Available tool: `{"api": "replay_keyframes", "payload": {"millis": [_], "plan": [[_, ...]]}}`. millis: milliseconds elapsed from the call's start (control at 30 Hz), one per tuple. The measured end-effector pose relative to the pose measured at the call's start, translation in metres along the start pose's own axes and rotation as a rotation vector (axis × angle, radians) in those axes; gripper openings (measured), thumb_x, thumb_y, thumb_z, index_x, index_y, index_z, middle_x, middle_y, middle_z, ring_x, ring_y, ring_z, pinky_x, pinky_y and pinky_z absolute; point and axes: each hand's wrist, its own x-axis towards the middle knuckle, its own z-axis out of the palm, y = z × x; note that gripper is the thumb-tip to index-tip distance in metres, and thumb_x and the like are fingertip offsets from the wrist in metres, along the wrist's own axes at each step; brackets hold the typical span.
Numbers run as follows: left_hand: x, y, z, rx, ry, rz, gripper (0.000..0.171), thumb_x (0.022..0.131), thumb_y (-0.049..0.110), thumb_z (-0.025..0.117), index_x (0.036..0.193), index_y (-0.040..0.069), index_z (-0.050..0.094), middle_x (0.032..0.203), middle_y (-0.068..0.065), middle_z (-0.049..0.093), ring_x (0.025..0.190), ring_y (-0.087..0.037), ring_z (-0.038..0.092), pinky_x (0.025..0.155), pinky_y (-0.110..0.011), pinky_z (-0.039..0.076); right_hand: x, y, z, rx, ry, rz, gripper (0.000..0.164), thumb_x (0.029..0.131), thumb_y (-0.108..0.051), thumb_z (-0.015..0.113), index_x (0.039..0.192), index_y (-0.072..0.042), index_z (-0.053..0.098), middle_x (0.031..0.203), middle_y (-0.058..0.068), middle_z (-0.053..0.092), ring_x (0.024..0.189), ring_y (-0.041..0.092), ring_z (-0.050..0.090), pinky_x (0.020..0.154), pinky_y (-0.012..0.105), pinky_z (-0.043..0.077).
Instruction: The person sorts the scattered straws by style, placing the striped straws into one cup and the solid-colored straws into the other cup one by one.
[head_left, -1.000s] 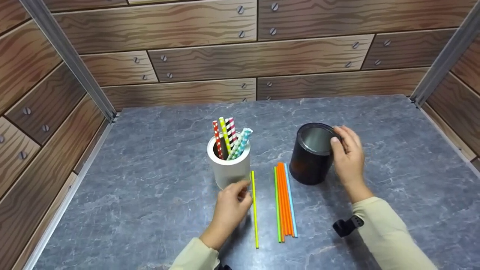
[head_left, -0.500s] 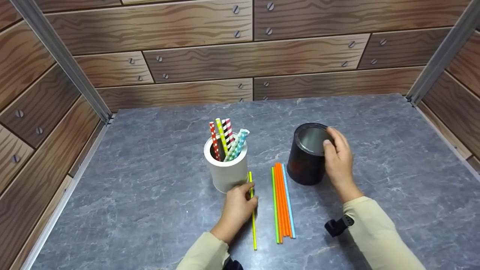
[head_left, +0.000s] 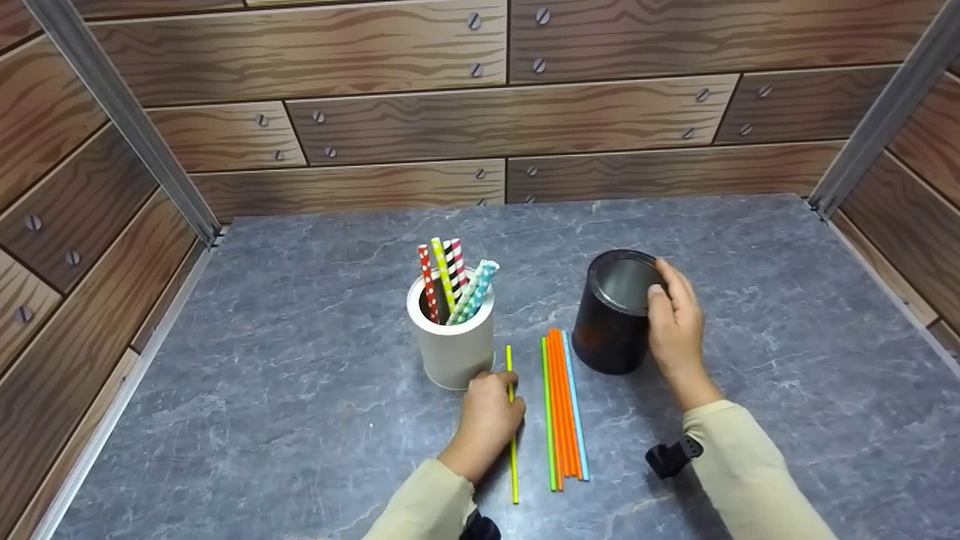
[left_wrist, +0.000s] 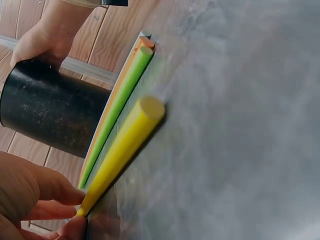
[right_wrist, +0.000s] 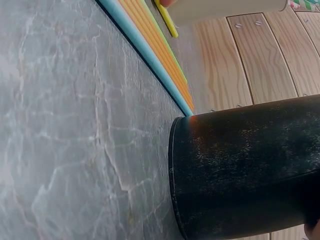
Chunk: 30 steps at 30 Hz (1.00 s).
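Observation:
My left hand [head_left: 487, 416] pinches a thin yellow stick [head_left: 514, 472] that lies on the table, as the left wrist view shows at the stick's far end [left_wrist: 125, 145]. With thumb and fingers, my right hand [head_left: 679, 337] holds the right side of a black cup [head_left: 611, 337] near its rim; the cup stands upright on the table. Between the hands lies a row of orange sticks [head_left: 562, 412], with a green stick [head_left: 547, 420] on its left and a light blue stick [head_left: 576, 420] on its right.
Just beyond my left hand stands a white cup [head_left: 454, 356] holding several patterned paper straws [head_left: 450, 277]. The grey marbled table [head_left: 300, 375] is bounded by wood-plank-patterned walls [head_left: 397, 127] at the back and sides.
My left hand has moved right and slightly nearer, reaching the yellow stick. The stick has shifted slightly right, closer to the green one. My right hand has stayed on the black cup.

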Motion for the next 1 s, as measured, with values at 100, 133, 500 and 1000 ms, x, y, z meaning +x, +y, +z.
{"api": "replay_keyframes", "payload": {"millis": [100,133,500,1000], "plan": [[0.002,0.001,0.001,0.029,0.011,0.002,0.010,0.064,-0.001,0.061,0.072,0.004,0.066,0.064,-0.009,0.059,0.064,-0.028,0.058,0.056,-0.036,0.047,-0.001,0.000,0.001,0.007,0.006,-0.004,0.041,0.090,-0.005,0.043,0.129,0.006,0.050,0.134,0.022,0.047,0.128,0.029,0.039,0.107,0.031,0.027],[0.003,0.002,0.002,0.040,0.017,0.003,0.009,0.064,-0.002,0.061,0.069,0.004,0.065,0.062,-0.009,0.059,0.063,-0.028,0.058,0.055,-0.036,0.046,-0.001,0.000,0.002,0.010,0.006,-0.005,0.041,0.091,-0.005,0.043,0.129,0.006,0.050,0.134,0.022,0.047,0.128,0.029,0.039,0.107,0.031,0.028],[0.013,0.010,0.005,0.094,-0.057,-0.025,0.016,0.061,-0.004,0.060,0.060,0.008,0.050,0.059,-0.011,0.057,0.057,-0.032,0.060,0.049,-0.040,0.045,-0.003,0.000,0.003,0.043,0.026,-0.008,0.039,0.091,-0.003,0.042,0.129,0.005,0.050,0.134,0.020,0.048,0.127,0.029,0.039,0.107,0.031,0.028],[0.016,-0.004,-0.001,-0.268,-0.084,-0.172,0.031,0.058,-0.005,0.059,0.087,0.004,0.067,0.067,0.000,0.059,0.058,-0.011,0.046,0.054,-0.022,0.040,-0.003,0.002,0.002,0.022,0.046,-0.043,0.039,0.092,-0.004,0.043,0.128,0.006,0.051,0.133,0.021,0.049,0.126,0.030,0.041,0.106,0.029,0.030]]}}
